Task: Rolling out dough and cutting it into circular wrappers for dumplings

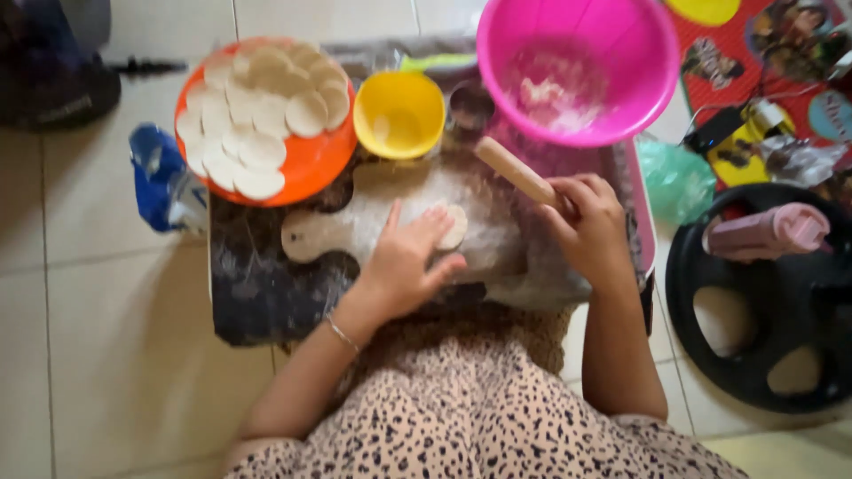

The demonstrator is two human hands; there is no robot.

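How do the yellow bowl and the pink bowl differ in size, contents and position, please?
The pink bowl is clearly larger than the yellow bowl. The pink bowl has white floury residue inside, while the yellow bowl looks almost empty. The yellow bowl sits beside the orange plate of dough discs; the pink bowl sits further right, above the right hand that holds the rolling pin. Both are round, plastic-looking and upright.

i count three bowls: one orange bowl (315,173), one yellow bowl (399,113), one pink bowl (577,66). i see one rolling pin (515,170) and one wooden board (355,222).
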